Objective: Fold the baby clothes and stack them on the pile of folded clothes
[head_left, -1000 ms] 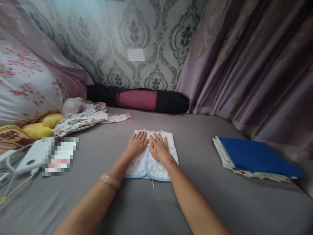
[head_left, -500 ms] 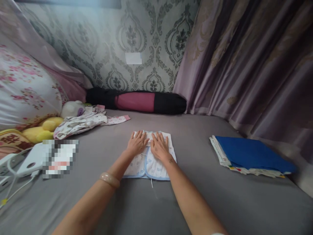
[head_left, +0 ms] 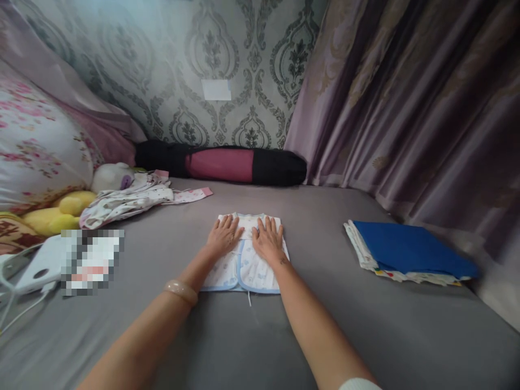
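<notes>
A small white baby shirt with blue trim and a faint blue print lies folded on the grey bed sheet. Its blue-edged opening runs down the middle, and a thin white tie sticks out at the near edge. My left hand presses flat on the upper left part of the shirt, fingers spread. On the upper right part rests my right hand, palm down and fingers apart. Between the hands some of the white cloth shows. Both hands cover parts of the shirt's sides.
To the right lies a folded stack of cloth with a blue piece on top. Crumpled printed clothes, a yellow plush toy and a white device with cables are at left. A black and pink roll bag lies along the wall.
My hands have moved slightly apart, showing more of the shirt's collar between them. The whole view has shifted a little, and the shirt stays in place on the bed.
</notes>
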`<state>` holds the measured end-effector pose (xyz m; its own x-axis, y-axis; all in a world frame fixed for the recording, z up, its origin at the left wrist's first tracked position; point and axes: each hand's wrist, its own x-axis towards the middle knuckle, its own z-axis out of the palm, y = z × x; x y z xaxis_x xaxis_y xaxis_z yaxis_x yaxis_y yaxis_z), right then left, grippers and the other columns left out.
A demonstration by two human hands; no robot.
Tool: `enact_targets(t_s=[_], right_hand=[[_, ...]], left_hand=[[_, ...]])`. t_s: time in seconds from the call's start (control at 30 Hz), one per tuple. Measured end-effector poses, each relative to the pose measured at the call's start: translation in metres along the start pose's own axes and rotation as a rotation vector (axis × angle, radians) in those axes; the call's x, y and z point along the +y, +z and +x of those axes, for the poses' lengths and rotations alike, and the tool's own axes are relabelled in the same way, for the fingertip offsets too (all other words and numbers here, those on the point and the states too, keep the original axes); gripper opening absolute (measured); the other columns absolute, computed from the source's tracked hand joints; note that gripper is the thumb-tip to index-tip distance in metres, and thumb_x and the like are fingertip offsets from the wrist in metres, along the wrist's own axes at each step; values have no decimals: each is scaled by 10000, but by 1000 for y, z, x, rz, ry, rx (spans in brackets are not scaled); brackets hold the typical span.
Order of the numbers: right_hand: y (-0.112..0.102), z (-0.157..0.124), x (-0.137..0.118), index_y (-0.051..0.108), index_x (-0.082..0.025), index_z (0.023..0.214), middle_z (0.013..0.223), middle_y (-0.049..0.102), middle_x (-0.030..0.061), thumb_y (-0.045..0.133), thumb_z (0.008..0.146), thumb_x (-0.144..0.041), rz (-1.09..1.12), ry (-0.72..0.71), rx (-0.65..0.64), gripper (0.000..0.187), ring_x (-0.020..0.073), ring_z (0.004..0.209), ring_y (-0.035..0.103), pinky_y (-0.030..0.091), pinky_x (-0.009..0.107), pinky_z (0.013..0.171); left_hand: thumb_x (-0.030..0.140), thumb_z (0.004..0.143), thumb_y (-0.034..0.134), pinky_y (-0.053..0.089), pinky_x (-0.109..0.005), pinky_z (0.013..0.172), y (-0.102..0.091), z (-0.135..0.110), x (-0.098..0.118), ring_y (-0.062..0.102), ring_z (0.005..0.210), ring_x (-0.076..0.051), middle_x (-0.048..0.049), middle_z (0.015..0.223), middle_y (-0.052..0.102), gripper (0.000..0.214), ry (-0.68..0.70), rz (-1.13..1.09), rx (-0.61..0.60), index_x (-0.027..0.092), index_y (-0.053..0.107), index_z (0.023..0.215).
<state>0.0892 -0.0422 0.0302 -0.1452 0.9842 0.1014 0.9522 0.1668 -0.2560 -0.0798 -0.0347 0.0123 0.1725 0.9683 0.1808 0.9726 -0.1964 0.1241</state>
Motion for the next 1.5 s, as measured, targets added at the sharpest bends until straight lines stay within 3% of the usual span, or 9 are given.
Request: enact_targets(t_s=[0.2,0.43,0.6,0.9,1.27,1.5], right_hand=[[-16,1,6,265,-177,1493,1566,181,133,205,989,-424,35,-22,-144,564,270,1443,99,49,529,1123],[-40,-51,19,258,-251,1497,1582,138,79,259,984,-412,10,-309,-214,537,235,1452,60,39,480,1147],[-36,-73,18,275,-233,1492,1577,148,103,287,982,-415,-18,-389,-223,541,262,1449,82,73,514,1144],[-22,-77,19,270,-238,1491,1567,195,103,297,983,-424,-46,-405,-147,542,270,1445,108,67,547,1140],[-38,-97,14,232,-202,1504,1577,137,113,261,986,-428,30,-467,-268,566,261,1448,90,84,536,1149],[-34,-107,8,225,-178,1506,1575,136,115,253,990,-413,43,-490,-274,568,258,1449,86,88,532,1153]], left_hand=[[442,967,302,144,-506,1143,-23,-8,3,261,1412,-286,-164,1507,337,550,23,-28,-35,155,370,1431],[506,959,287,112,-489,1156,-35,-55,3,242,1424,-256,-128,1516,335,571,212,-134,-37,207,378,1437],[518,967,262,165,-506,1141,-33,-77,10,256,1416,-286,-154,1518,320,584,287,-96,-77,190,377,1436],[561,961,222,197,-502,1128,-16,-81,7,280,1405,-283,-157,1506,341,624,322,-25,-1,187,364,1440],[535,974,186,147,-492,1150,-40,-102,13,176,1442,-259,-158,1537,273,634,366,-84,-147,151,273,1471],[568,963,178,133,-473,1159,-41,-112,14,156,1447,-251,-145,1552,230,674,353,-122,-208,148,236,1487]])
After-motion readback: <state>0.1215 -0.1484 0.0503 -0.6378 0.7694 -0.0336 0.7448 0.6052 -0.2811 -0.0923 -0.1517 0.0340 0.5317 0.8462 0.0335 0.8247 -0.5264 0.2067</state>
